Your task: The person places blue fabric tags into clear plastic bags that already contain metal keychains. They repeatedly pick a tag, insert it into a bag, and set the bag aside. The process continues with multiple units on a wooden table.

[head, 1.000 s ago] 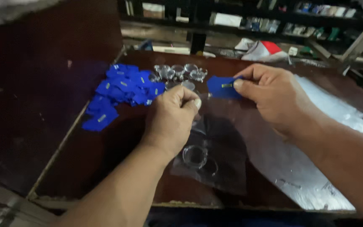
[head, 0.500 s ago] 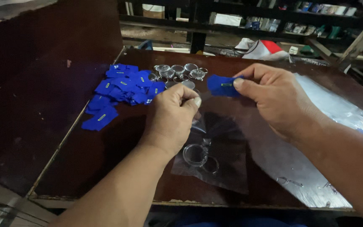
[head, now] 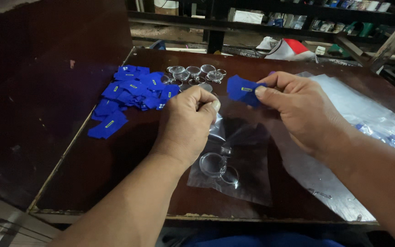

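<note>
A dark brown worktop sits before cluttered shelves in dim light. Toward its far left corner lies a heap of blue fabric pieces, with a row of clear round caps just beyond it near the far edge. The left hand is curled shut, pinching the top of a small clear plastic bag (a couple of clear round parts lie inside it). The right hand pinches one blue fabric tag between thumb and fingers, just above the bag's mouth. More clear plastic sheeting covers the worktop's right side.
</note>
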